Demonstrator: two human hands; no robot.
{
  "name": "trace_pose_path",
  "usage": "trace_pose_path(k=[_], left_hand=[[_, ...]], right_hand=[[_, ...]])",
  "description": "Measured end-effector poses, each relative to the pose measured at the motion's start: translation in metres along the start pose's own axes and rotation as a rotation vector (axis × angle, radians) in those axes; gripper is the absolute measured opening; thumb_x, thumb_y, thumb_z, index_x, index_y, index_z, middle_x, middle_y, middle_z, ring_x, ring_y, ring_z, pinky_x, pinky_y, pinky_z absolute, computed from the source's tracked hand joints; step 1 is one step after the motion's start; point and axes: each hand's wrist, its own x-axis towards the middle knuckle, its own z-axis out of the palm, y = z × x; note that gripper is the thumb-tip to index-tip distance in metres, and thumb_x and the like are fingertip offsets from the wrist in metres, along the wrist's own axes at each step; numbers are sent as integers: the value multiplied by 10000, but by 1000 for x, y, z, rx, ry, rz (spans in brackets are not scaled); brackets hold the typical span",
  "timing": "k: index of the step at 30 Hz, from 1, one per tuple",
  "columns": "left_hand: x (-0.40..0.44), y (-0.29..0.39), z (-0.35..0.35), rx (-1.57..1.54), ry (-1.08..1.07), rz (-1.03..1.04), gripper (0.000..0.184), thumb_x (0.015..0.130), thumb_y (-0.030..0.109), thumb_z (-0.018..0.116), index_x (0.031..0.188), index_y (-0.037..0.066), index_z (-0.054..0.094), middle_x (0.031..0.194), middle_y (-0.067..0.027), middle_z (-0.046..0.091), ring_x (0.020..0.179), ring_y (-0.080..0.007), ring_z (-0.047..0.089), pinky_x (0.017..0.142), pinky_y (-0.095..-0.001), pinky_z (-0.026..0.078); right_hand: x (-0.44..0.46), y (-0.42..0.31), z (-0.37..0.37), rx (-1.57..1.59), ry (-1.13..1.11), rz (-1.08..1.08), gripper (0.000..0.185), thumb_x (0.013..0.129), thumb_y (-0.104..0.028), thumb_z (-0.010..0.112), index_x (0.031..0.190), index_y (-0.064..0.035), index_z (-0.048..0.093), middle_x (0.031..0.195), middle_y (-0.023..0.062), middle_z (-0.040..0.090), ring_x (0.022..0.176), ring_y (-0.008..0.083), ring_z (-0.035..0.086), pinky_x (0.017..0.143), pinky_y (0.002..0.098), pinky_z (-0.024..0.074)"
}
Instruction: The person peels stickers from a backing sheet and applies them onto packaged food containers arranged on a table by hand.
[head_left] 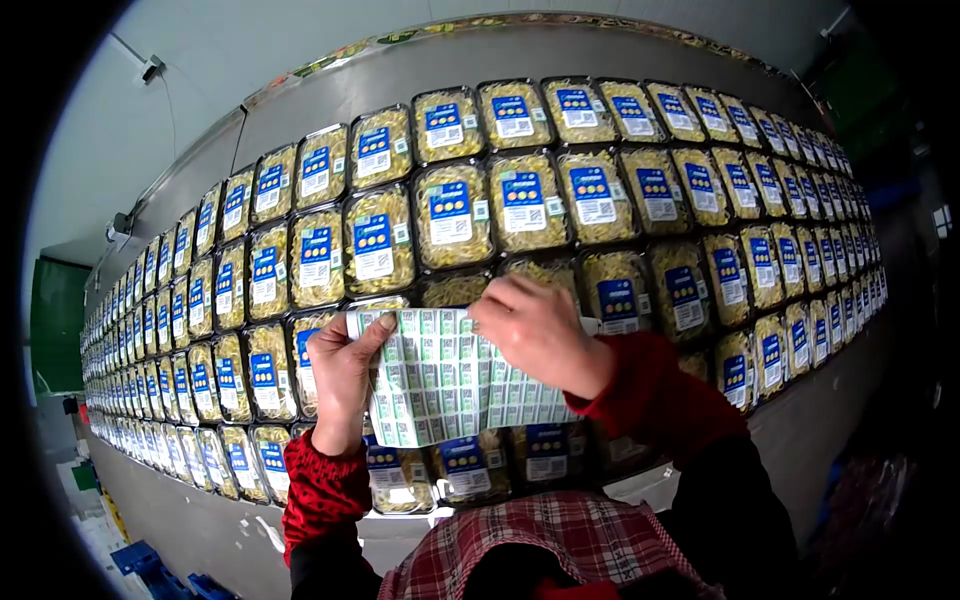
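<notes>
My left hand (345,370) grips the left edge of a sheet of small green-and-white stickers (440,385), thumb on top. At the sheet's upper right, my right hand (540,325) has its fingers pinched together near the top edge. Whether a single sticker is between those fingertips is too small to tell. The sheet hangs tilted over several black trays of bean sprouts (455,215), wrapped and bearing blue-and-white labels. Many trays in the far rows carry a small green-and-white sticker beside the label. Trays right under the sheet are partly hidden.
Long rows of sprout trays cover the metal table (440,65) to both sides. A wall with a cable (165,90) stands behind it. Blue plastic crates (150,570) sit on the floor at lower left. A plaid apron (540,540) is close to the table's front edge.
</notes>
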Motion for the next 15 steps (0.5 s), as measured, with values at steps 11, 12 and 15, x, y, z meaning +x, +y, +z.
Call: trace_pose_path(k=[11, 12, 15], left_hand=[[1, -30, 3, -22, 100, -130, 111, 796, 35, 703, 849, -50, 653, 738, -73, 663, 578, -93, 583, 535, -221, 457], [0, -29, 6, -31, 111, -144, 113, 794, 37, 707, 844, -48, 651, 736, -74, 662, 581, -93, 580, 538, -221, 456], [-1, -27, 11, -47, 117, -157, 124, 790, 42, 715, 839, -46, 645, 735, -74, 659, 586, -92, 574, 542, -223, 453]], right_hand=[[-4, 209, -36, 578, 339, 1020, 163, 753, -122, 682, 697, 24, 635, 581, 85, 589, 495, 152, 541, 488, 301, 424], [-4, 229, -22, 576, 336, 1017, 163, 753, -122, 682, 697, 24, 635, 581, 85, 589, 495, 152, 541, 488, 301, 424], [-1, 252, -1, 438, 345, 1024, 226, 724, -173, 703, 684, 42, 645, 584, 106, 614, 476, 173, 536, 490, 342, 414]])
